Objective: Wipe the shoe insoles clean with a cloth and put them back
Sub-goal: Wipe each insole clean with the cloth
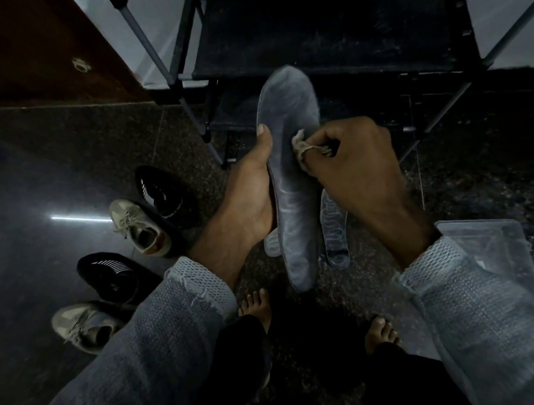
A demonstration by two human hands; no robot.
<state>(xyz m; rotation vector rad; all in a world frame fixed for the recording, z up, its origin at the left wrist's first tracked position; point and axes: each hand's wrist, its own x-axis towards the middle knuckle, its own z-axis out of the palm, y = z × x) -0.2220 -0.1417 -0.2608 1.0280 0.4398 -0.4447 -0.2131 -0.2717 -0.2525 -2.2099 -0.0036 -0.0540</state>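
My left hand [250, 191] grips a long grey insole [292, 185] by its left edge, thumb up along the rim, holding it in the air in front of me. My right hand [353, 164] pinches a small crumpled beige cloth [304, 146] and presses it against the insole's upper middle. Two more pale insoles lie on the floor underneath: one [335, 229] to the right of the held insole, another [272, 242] peeking out on its left. Two tan sneakers [140, 228] [88, 324] and two black shoes [162, 193] [112, 275] stand on the floor at the left.
A dark metal-framed shoe rack [318, 32] stands straight ahead. A clear plastic box [490, 249] sits on the floor at the right, partly behind my sleeve. My bare feet [257, 306] show below. A wooden door [39, 44] is at the upper left.
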